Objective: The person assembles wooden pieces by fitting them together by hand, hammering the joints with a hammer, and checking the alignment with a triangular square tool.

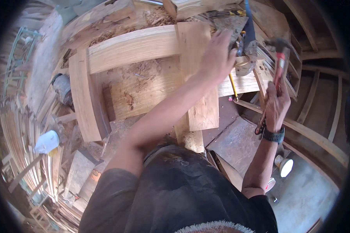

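Observation:
My right hand (277, 101) is wrapped round the red handle of a hammer (279, 64), its dark head raised at the upper right. A dark watch sits on that wrist. Slightly blurred, my left hand (218, 58) reaches across with fingers stretched out and thumb apart, over the right edge of a wide wooden board (194, 39). Nothing shows in it. This board crosses the end of a long rail (134, 48), and another upright board (85, 97) stands at the rail's left end. A yellow pencil (233, 86) lies to the right of my left hand.
Wood shavings (155, 19) litter the bench at the back. Beyond my left hand a blue strip-like tool (249, 29) lies among clutter. Wood strips (31, 151) are stacked at left, near a white container (46, 141). Wooden framing (315, 134) and a white bucket (284, 166) are at right.

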Tool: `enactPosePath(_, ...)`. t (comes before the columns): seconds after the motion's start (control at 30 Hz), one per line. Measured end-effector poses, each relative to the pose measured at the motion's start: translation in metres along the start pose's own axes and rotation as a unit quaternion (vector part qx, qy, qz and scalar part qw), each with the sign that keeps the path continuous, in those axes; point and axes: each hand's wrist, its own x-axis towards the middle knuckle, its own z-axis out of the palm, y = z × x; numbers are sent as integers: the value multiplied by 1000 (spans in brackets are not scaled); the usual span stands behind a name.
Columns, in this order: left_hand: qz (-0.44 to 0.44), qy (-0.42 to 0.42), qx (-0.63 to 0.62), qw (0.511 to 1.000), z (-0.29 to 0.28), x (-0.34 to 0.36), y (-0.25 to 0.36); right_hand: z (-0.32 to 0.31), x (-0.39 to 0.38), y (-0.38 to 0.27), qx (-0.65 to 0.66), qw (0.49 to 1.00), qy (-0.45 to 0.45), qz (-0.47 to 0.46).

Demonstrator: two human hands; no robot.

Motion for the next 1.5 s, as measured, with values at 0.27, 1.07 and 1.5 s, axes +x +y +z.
enactPosePath(0.27,-220,61,114,967,113,63,-33,-23,-55,27,-18,999,46,-5)
enactPosePath(1.07,-244,183,20,952,110,74,-75,21,153,106,-270,956,-104,-54)
enactPosePath(1.5,83,0,222,971,28,46,-58,25,189,187,-221,947,-206,-111)
